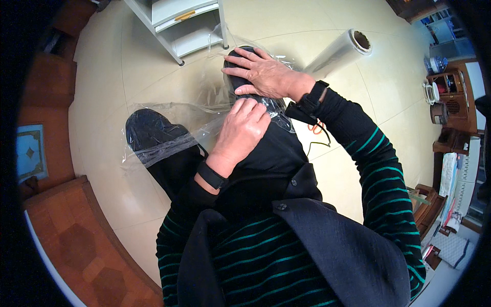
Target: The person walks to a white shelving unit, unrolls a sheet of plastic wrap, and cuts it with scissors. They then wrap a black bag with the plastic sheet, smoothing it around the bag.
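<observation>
My left hand [243, 128] has its fingers curled down on clear plastic film [207, 126] beside my right leg; the fingertips are hidden. Just beyond it my right hand [264, 75] rests flat, fingers spread, on top of a black shoe [233, 82] covered with the film. Loose, wrinkled film stretches from there across to my other black shoe [149, 128], whose front part is wrapped in a clear layer with a folded band at the ankle. Each wrist wears a black strap.
A roll of clear film [333, 53] lies on the tiled floor beyond my right hand. Orange-handled scissors [316, 127] lie partly hidden by my right forearm. A white shelf unit [188, 23] stands ahead. Brown wooden furniture [92, 245] is at left, with more cabinets [456, 99] far right.
</observation>
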`<state>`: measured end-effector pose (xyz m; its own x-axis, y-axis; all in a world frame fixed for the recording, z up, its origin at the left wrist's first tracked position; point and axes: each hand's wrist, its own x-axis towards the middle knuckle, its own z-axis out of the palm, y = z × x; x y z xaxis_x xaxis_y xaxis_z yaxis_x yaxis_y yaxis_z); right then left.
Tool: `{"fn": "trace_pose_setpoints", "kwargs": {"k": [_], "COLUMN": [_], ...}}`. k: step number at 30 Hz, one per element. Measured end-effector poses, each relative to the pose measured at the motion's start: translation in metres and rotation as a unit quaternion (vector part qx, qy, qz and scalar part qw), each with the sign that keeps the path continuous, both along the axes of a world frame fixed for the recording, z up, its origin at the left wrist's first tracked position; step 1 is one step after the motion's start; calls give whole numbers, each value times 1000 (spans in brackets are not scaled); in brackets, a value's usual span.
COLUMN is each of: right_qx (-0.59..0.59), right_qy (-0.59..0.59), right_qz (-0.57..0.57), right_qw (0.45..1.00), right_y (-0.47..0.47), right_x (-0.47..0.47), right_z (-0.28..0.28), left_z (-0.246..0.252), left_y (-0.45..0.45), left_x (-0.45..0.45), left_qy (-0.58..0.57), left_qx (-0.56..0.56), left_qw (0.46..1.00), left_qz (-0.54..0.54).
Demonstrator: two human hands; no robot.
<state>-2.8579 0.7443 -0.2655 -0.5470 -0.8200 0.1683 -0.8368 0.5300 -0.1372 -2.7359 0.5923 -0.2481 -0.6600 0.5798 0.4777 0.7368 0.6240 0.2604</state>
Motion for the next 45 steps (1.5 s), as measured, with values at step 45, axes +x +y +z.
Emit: {"fn": "trace_pose_setpoints", "kwargs": {"k": [45], "right_qx": [107], "right_qy": [-23], "right_qz": [3], "right_qw": [994], "right_y": [-21], "right_x": [48], "right_z": [-5], "left_z": [24], "left_y": [-79], "left_x": [94], "left_qy": [-164], "left_qx": [-47], "left_qw": [984], "left_qz": [-44]}}
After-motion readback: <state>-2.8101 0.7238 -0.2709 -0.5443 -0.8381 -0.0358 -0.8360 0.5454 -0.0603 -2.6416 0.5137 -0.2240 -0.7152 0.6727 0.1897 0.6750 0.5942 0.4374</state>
